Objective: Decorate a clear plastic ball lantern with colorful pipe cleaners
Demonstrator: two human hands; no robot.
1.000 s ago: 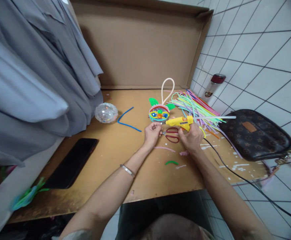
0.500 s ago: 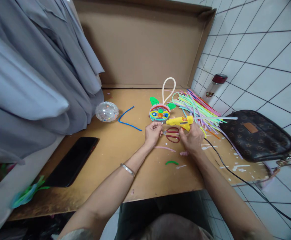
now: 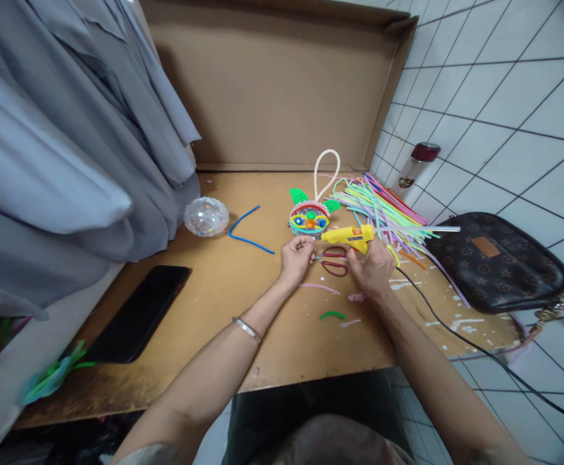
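Note:
My right hand is wrapped round a yellow glue gun, a clear glue stick jutting from its back. The nozzle points left, at the fingertips of my left hand, which are pinched together; what they hold is too small to make out. Just beyond them lies a decorated round ornament with green leaf shapes, a coloured face and a cream loop. Red-handled scissors lie between my hands, blades partly hidden by my left fingers.
Pipe cleaners are heaped by a dark bag and a red-capped bottle. A clear ball, a bent blue pipe cleaner and a black phone lie left. The black cord trails right.

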